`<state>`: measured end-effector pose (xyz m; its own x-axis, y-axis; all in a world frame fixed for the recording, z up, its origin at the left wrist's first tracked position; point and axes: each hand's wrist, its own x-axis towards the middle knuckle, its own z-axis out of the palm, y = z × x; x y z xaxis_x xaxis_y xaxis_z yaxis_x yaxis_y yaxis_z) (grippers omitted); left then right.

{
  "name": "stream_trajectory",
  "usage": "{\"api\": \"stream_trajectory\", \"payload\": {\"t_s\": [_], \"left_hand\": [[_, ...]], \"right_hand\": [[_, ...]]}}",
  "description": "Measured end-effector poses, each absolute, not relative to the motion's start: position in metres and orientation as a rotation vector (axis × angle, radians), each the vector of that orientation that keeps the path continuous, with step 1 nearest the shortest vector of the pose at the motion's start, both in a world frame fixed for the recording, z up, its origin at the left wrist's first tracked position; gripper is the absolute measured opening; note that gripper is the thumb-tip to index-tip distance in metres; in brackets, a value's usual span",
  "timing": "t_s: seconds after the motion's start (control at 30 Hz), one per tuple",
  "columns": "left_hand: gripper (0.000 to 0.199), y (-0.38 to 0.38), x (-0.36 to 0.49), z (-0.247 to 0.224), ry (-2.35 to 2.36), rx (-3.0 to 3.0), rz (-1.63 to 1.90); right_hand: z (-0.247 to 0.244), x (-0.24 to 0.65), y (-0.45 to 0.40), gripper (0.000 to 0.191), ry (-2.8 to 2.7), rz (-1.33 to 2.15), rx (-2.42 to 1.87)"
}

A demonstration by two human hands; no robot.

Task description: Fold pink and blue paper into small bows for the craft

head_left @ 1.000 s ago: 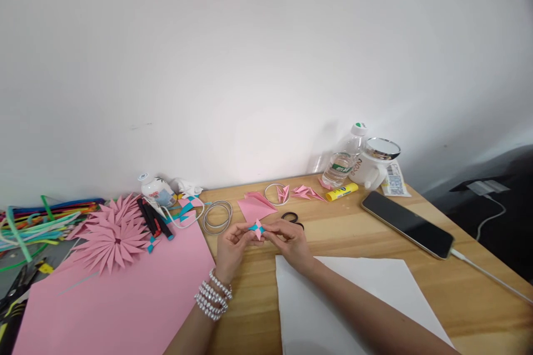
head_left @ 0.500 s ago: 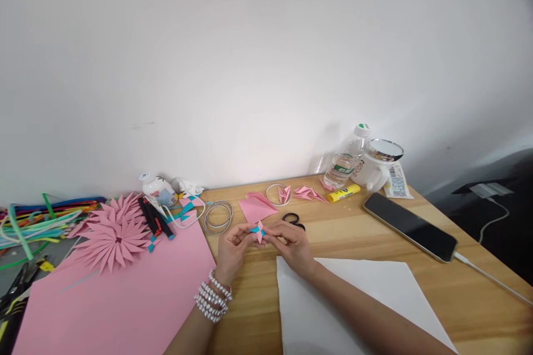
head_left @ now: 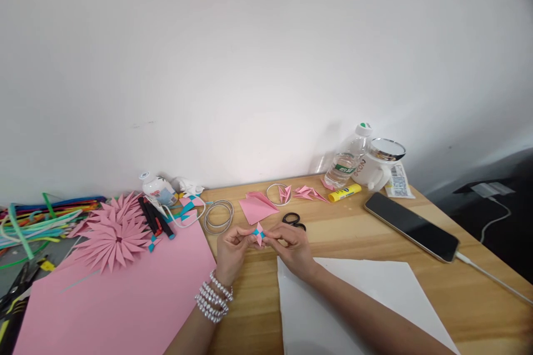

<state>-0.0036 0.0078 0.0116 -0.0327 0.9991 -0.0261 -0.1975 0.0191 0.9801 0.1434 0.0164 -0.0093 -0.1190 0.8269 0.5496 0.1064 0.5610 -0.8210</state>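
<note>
A small folded paper piece (head_left: 259,234), pink with blue parts, is pinched between both hands above the wooden table. My left hand (head_left: 233,249), with beaded bracelets at the wrist, grips its left side. From the right, my right hand (head_left: 291,244) holds the other side in its fingertips. Behind the hands lie a pink folded sheet (head_left: 257,208) and black-handled scissors (head_left: 293,221), whose blades are hidden by my right hand. A white sheet (head_left: 358,299) lies under my right forearm.
Pink card (head_left: 120,310) and pink paper flowers (head_left: 119,238) are at the left, near markers (head_left: 155,217). A water bottle (head_left: 345,163), a mug (head_left: 375,169) and a glue stick (head_left: 345,193) stand or lie at the back right. A phone (head_left: 410,227) is charging.
Both hands stay almost in place. The small paper piece has turned slightly between the fingertips.
</note>
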Motion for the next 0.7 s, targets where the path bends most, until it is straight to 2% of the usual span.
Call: {"api": "stream_trajectory", "payload": {"t_s": [0.23,0.33,0.43,0.53,0.7], "left_hand": [[0.021,0.0101,-0.0037,0.0132,1.213,1.101,1.279],[0.021,0.0107,-0.0057,0.0103,1.283,1.193,1.281],[0.012,0.0108,-0.0083,0.0079,1.324,1.335,1.311],[0.007,0.0108,-0.0107,0.0075,1.305,1.461,1.362],[0.012,0.0118,-0.0104,0.0095,1.285,1.334,1.372]], "right_hand": [[-0.0162,0.1401,0.0241,0.019,-1.453,1.021,-0.892],[-0.0183,0.1403,0.0258,0.015,-1.467,1.028,-0.947],[-0.0182,0.1411,0.0253,0.016,-1.493,0.989,-0.987],[-0.0164,0.1406,0.0236,0.016,-1.495,1.098,-0.95],[-0.0164,0.1391,0.024,0.015,-1.378,1.239,-0.851]]}}
